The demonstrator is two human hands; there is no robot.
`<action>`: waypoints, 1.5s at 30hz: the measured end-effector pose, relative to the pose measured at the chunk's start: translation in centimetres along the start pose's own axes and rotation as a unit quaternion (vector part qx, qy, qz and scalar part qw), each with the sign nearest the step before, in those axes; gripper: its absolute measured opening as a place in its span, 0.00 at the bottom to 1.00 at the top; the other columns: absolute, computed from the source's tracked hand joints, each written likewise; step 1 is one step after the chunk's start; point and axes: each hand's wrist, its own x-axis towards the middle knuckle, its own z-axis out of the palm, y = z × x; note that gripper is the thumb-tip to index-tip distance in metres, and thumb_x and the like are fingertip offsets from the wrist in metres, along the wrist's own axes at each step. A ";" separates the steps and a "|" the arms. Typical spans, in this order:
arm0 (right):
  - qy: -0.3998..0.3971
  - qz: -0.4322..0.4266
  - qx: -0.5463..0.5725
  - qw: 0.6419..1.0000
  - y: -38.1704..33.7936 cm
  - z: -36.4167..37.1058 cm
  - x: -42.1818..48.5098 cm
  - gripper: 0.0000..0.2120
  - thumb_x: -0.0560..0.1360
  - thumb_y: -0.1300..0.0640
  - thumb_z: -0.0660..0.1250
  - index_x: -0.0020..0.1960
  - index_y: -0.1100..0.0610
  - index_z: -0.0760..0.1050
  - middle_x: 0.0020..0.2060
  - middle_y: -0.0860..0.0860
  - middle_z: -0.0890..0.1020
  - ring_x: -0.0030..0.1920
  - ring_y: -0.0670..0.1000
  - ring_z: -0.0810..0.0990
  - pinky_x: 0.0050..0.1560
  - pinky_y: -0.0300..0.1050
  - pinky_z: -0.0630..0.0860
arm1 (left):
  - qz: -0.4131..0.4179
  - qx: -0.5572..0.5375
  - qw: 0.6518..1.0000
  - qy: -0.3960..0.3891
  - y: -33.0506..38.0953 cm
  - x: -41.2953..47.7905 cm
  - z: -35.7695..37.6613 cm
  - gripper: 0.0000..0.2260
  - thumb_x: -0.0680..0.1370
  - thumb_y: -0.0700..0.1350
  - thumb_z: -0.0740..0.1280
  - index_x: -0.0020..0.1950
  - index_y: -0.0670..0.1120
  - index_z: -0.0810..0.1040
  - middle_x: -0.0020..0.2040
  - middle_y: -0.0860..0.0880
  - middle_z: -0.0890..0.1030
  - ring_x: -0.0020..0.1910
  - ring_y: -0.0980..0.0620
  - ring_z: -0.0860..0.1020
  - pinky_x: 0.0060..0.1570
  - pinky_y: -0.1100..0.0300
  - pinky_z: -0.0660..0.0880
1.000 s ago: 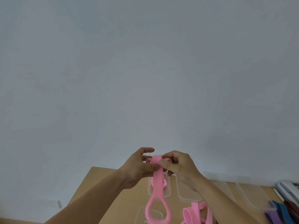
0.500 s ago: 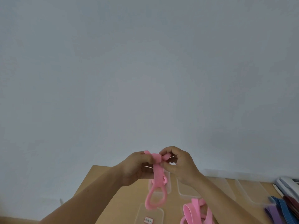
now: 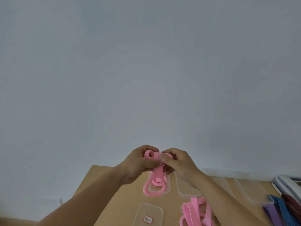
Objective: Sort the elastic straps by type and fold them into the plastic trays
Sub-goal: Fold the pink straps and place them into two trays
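I hold a pink elastic strap (image 3: pixel 158 173) up in front of me with both hands. My left hand (image 3: pixel 140 165) grips its folded top from the left, and my right hand (image 3: pixel 177 162) pinches it from the right. A loop of the strap hangs down over a clear plastic tray (image 3: pixel 167 188) on the wooden table (image 3: pixel 114 193). More pink straps (image 3: pixel 195 211) lie in another clear tray at the lower right. A labelled clear tray (image 3: pixel 149 214) sits at the bottom centre.
Further clear trays (image 3: pixel 249 190) line the table to the right. Purple, blue and dark red straps (image 3: pixel 280 211) lie at the right edge, beside a white device (image 3: pixel 288 185). A plain wall fills the upper view.
The hanging loop has shortened as my hands folded more of the pink strap at the top. The view has tilted slightly downward, showing more table.
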 end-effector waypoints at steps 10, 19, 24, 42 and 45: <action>0.033 -0.052 -0.023 0.998 0.6 -0.5 0.3 0.06 0.73 0.62 0.74 0.49 0.54 0.82 0.40 0.54 0.85 0.35 0.52 0.82 0.45 0.52 0.82 | -0.035 0.067 0.997 -0.028 -0.7 -0.1 0.3 0.13 0.77 0.45 0.72 0.59 0.42 0.82 0.54 0.41 0.84 0.52 0.41 0.83 0.57 0.46 0.79; 0.046 -0.128 -0.123 0.983 0.9 0.4 0.5 0.11 0.70 0.60 0.76 0.48 0.48 0.79 0.46 0.41 0.82 0.47 0.44 0.81 0.46 0.40 0.79 | -0.074 0.009 0.995 -0.073 0.2 0.1 -0.4 0.11 0.76 0.37 0.64 0.56 0.35 0.79 0.51 0.39 0.81 0.46 0.42 0.79 0.50 0.51 0.78; 0.016 -0.116 -0.112 0.987 1.2 0.4 0.4 0.16 0.69 0.63 0.74 0.46 0.43 0.78 0.46 0.40 0.82 0.49 0.45 0.81 0.45 0.41 0.80 | -0.070 -0.036 0.996 -0.047 0.2 0.1 -0.7 0.11 0.80 0.42 0.65 0.53 0.36 0.83 0.48 0.38 0.81 0.44 0.43 0.80 0.45 0.55 0.79; -0.013 -0.015 -0.005 1.000 1.5 -0.1 0.6 0.13 0.70 0.60 0.76 0.54 0.55 0.80 0.47 0.52 0.85 0.48 0.55 0.85 0.50 0.50 0.82 | -0.049 0.040 0.998 -0.027 0.0 -0.2 -1.1 0.19 0.72 0.31 0.73 0.62 0.38 0.77 0.51 0.38 0.82 0.48 0.42 0.83 0.55 0.52 0.80; -0.012 -0.026 -0.010 1.000 1.7 -0.3 0.8 0.14 0.70 0.61 0.77 0.53 0.53 0.81 0.47 0.51 0.85 0.49 0.55 0.84 0.52 0.53 0.82 | -0.070 0.073 0.995 -0.017 0.0 -0.5 -1.1 0.13 0.73 0.35 0.73 0.56 0.36 0.78 0.45 0.41 0.84 0.42 0.42 0.83 0.47 0.50 0.81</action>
